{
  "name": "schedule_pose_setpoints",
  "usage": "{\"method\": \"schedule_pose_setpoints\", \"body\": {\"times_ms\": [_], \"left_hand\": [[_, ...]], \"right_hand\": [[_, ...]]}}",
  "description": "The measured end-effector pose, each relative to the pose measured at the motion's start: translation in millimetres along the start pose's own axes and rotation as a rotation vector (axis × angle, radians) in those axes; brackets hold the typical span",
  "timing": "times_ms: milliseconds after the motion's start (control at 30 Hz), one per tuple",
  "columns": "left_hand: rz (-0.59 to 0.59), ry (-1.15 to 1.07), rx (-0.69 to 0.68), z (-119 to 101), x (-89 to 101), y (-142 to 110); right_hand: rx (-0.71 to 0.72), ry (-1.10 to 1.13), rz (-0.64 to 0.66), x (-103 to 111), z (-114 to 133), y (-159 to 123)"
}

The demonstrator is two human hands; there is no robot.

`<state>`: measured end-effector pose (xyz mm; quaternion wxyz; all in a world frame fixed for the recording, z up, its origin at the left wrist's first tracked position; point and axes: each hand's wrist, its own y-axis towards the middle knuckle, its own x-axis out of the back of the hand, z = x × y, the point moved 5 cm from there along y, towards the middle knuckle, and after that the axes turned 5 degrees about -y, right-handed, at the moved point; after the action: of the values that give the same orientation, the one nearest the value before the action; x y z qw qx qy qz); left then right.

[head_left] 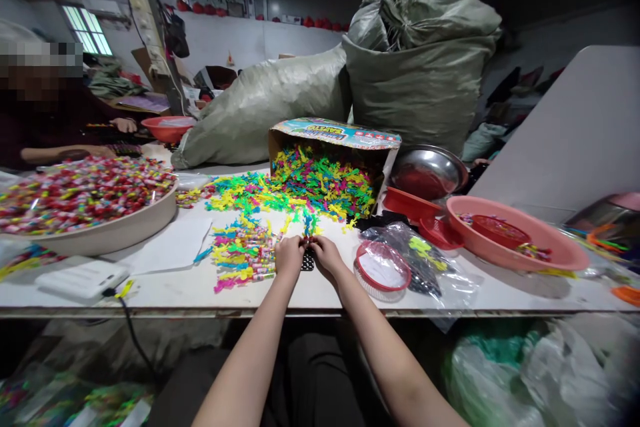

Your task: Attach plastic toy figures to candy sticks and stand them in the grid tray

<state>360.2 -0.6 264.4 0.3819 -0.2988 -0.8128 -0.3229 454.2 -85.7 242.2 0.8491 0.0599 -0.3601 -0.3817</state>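
Observation:
My left hand (289,256) and my right hand (326,255) meet at the middle of the table, fingertips pinched together. Between them stands a small blue plastic figure (308,221), its lower end hidden by the fingers, where a bit of red shows. Just under the hands lies a black piece with holes (307,261). Left of my left hand are rows of small printed tubes (257,271) with coloured figures at their ends. Ahead, a tipped cardboard box (320,130) spills a heap of yellow, green, blue and pink figures (330,180) onto the tabletop.
A wide tub (145,233) of wrapped pieces and a white device (83,278) stand left. At right are a red-rimmed basket (384,285), a clear plastic bag (450,280), a pink basin (560,255) and a metal bowl (430,170). Large sacks (415,93) rise behind; a co-worker (50,127) sits far left.

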Motion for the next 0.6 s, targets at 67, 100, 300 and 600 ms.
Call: {"method": "schedule_pose_setpoints", "body": {"times_ms": [67,100,300,600], "left_hand": [[0.003,-0.005,-0.003,-0.1,-0.1,0.0],[0.004,-0.006,-0.002,0.0,-0.1,-0.1],[0.003,-0.009,-0.008,-0.4,0.9,-1.2],[0.040,-0.030,-0.053,-2.7,-0.6,-2.3]], "right_hand": [[-0.003,-0.010,0.000,0.2,0.4,-0.2],[-0.005,-0.015,0.001,0.4,1.0,-0.3],[0.000,-0.021,0.012,0.9,4.2,-0.3],[-0.030,-0.019,0.016,-1.5,-2.4,0.9]]}}
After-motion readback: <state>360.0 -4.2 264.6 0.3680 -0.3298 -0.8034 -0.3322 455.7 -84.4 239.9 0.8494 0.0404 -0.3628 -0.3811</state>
